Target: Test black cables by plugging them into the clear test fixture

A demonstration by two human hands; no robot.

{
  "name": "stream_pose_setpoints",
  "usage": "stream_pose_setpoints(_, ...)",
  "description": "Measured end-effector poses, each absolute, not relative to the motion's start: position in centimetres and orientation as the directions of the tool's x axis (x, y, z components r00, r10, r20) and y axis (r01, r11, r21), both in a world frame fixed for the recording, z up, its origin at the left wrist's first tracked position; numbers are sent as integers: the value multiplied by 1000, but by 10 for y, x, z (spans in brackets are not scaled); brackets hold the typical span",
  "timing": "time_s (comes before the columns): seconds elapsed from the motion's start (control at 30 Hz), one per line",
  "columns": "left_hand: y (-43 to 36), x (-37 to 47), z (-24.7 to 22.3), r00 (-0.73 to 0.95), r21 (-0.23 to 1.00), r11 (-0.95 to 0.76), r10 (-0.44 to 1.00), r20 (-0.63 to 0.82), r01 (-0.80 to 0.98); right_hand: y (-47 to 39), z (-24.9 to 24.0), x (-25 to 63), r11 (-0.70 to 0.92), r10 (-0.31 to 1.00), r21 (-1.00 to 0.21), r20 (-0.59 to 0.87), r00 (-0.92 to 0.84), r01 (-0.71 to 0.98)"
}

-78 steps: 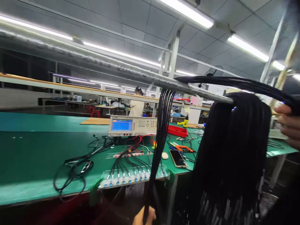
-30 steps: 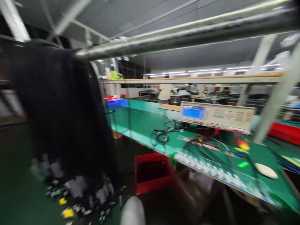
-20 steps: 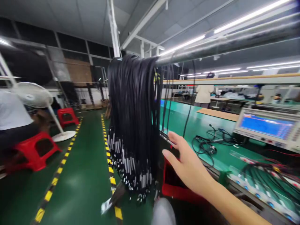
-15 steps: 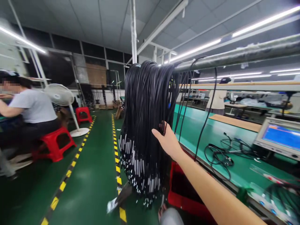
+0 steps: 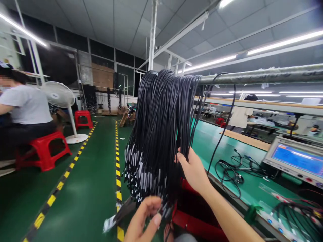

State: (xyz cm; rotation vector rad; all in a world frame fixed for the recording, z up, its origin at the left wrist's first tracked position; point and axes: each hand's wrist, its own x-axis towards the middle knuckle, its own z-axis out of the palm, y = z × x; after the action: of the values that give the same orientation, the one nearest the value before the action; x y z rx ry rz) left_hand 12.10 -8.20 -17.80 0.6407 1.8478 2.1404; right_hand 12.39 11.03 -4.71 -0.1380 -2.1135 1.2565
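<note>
A thick bundle of black cables (image 5: 161, 117) hangs over a metal pipe (image 5: 264, 74); many of the lower ends carry grey or white tips. My right hand (image 5: 193, 168) is closed around a few strands at the bundle's right side, thumb against the fingers. Lower down, my left hand (image 5: 145, 218) is in front of the cable ends (image 5: 145, 174), its fingers curled and its thumb apart from them. I see nothing held in it.
A green workbench (image 5: 209, 134) on the right bears coiled black leads (image 5: 229, 171) and an instrument with a blue screen (image 5: 295, 156). Below is a red bin (image 5: 186, 220). To the left are a seated person (image 5: 27, 104), red stools (image 5: 45, 151) and a fan (image 5: 59, 95).
My left hand has come into view at the bottom. My right hand has moved lower and closed on strands at the bundle's right side. The view has shifted slightly.
</note>
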Motion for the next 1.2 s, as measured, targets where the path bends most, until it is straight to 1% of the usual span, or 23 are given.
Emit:
stream_pose_setpoints(0.07,-68,117,-151,-835,954,-170,462,298,246,106,-44,137,528,394,-816,481,-783,-236)
stream_pose_setpoints(0.17,-46,122,-112,-756,887,-208,465,461,413,100,-38,153,610,409,-760,544,-733,-224)
stream_pose_setpoints(0.23,-32,125,-92,-715,837,-256,437,546,483,98,-33,162,631,415,-739,579,-702,-237)
stream_pose_setpoints(0.27,-25,126,-85,-703,824,-287,430,567,489,97,-30,167,610,416,-753,570,-709,-247)
stream_pose_setpoints(0.33,-15,125,-74,-694,837,-353,470,545,418,94,-26,177,532,402,-800,528,-748,-279)
stream_pose_setpoints(0.4,-6,124,-70,-663,879,-386,584,469,282,91,-22,186,463,368,-825,510,-777,-323)
stream_pose_setpoints(0.43,-3,124,-69,-637,897,-382,640,431,223,90,-20,191,461,352,-820,521,-778,-340)
stream_pose_setpoints(0.47,-1,124,-70,-612,911,-371,683,398,179,91,-18,195,487,342,-802,539,-770,-345)
stream_pose_setpoints(0.53,3,127,-72,-585,928,-352,729,356,127,95,-15,201,607,323,-731,586,-743,-312)
stream_pose_setpoints(0.6,7,130,-74,-594,929,-359,730,338,87,102,-14,205,729,301,-637,629,-717,-253)
stream_pose_setpoints(0.63,8,132,-75,-606,925,-371,720,338,76,106,-14,206,761,290,-607,636,-715,-231)
stream_pose_setpoints(0.67,10,133,-74,-622,920,-384,704,343,74,110,-14,207,768,286,-602,629,-723,-220)
stream_pose_setpoints(0.73,13,135,-72,-676,915,-394,650,347,91,115,-16,208,708,317,-673,574,-755,-215)
stream_pose_setpoints(0.83,17,135,-67,-753,927,-368,590,291,71,116,-20,207,509,386,-833,446,-807,-217)
stream_pose_setpoints(0.93,20,136,-64,-773,926,-378,582,251,16,113,-25,205,360,423,-906,370,-827,-221)
stream_pose_setpoints(1.0,22,137,-65,-771,920,-393,586,251,2,113,-28,202,329,447,-920,350,-823,-212)
stream_pose_setpoints(1.07,23,138,-67,-768,917,-399,586,258,4,113,-30,201,331,467,-924,337,-817,-192)
stream_pose_setpoints(1.2,23,137,-73,-758,911,-413,594,270,0,114,-33,201,406,465,-895,379,-800,-187)
